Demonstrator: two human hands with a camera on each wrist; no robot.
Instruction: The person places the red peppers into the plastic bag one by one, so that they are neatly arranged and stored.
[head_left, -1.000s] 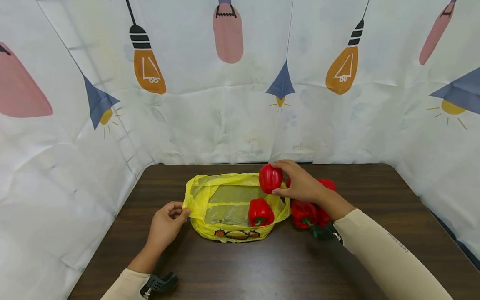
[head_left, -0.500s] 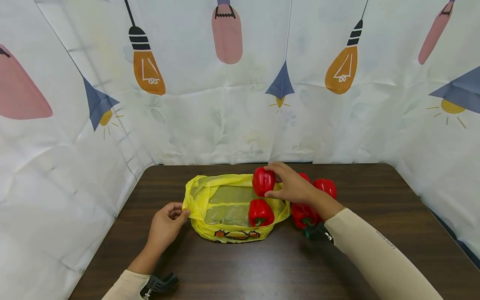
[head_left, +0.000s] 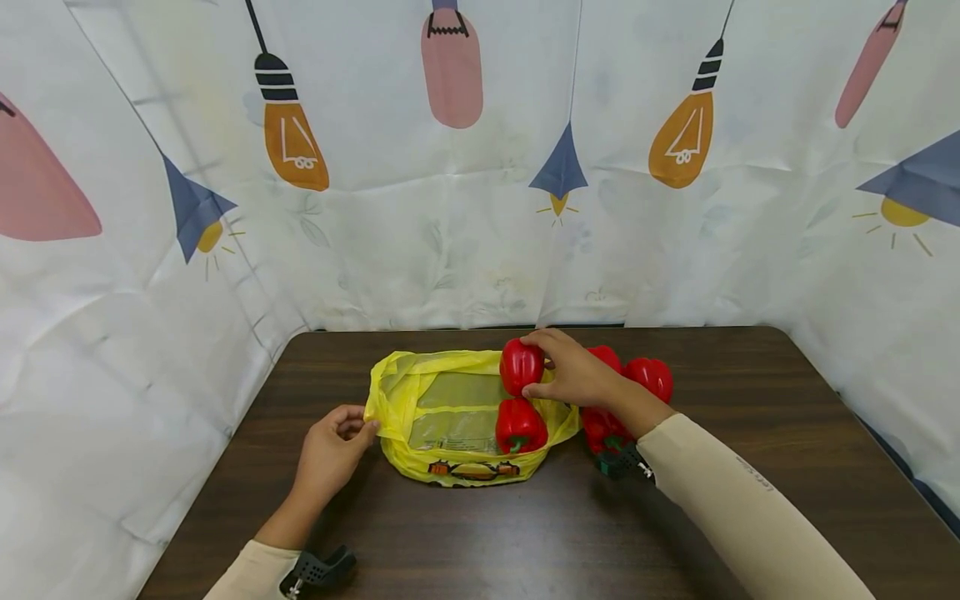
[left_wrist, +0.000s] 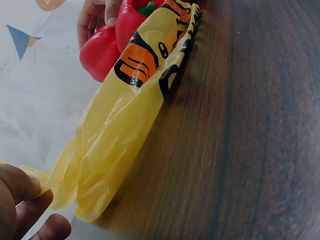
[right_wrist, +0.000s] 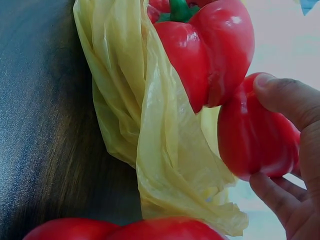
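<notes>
A yellow plastic bag (head_left: 450, 363) lies on the table with its mouth spread upward. My left hand (head_left: 334, 450) pinches the left edge of its mouth between thumb and finger, as the left wrist view also shows. My right hand (head_left: 570, 371) grips a red bell pepper (head_left: 521, 367) over the right back part of the bag's mouth. Just in front of it, another red bell pepper (head_left: 521, 426) sits in the bag, its green stem toward me. In the right wrist view, thumb and fingers hold the gripped bell pepper (right_wrist: 257, 132) right against that one.
Several more red bell peppers (head_left: 649, 379) stand on the table right of the bag, partly behind my right forearm. The dark wooden table (head_left: 480, 542) reaches back to a white curtain (head_left: 450, 250) printed with lamps.
My right hand has carried its bell pepper leftward and slightly down, to just behind the one in the bag. My left hand keeps its hold on the bag's edge.
</notes>
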